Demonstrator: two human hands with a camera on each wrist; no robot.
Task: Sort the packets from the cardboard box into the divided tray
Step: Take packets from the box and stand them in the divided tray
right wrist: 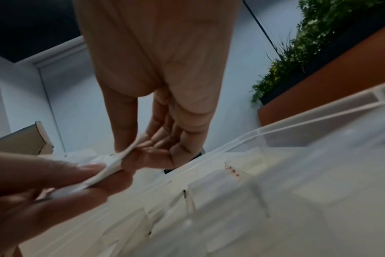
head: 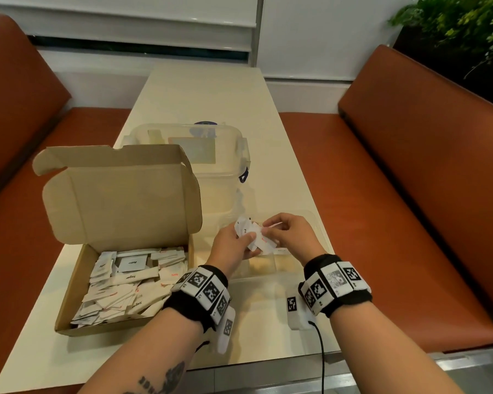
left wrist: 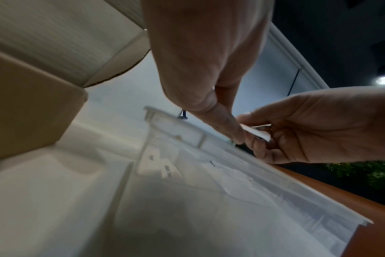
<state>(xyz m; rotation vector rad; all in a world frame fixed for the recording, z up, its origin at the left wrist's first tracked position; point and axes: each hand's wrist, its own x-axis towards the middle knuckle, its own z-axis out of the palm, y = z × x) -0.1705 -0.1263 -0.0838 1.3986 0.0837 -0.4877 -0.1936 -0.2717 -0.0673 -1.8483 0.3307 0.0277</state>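
Note:
An open cardboard box at the left holds several white packets. My left hand holds a small bunch of white packets over the clear divided tray. My right hand pinches one packet of that bunch between thumb and forefinger. In the left wrist view my thumb presses on the packet edge, with the right hand gripping the other side. A few packets lie in the tray's compartments.
A clear lidded plastic tub stands behind the tray, beside the box's raised lid. The cream table runs away between two orange benches. A green plant is at the far right. A black cable hangs from my right wrist.

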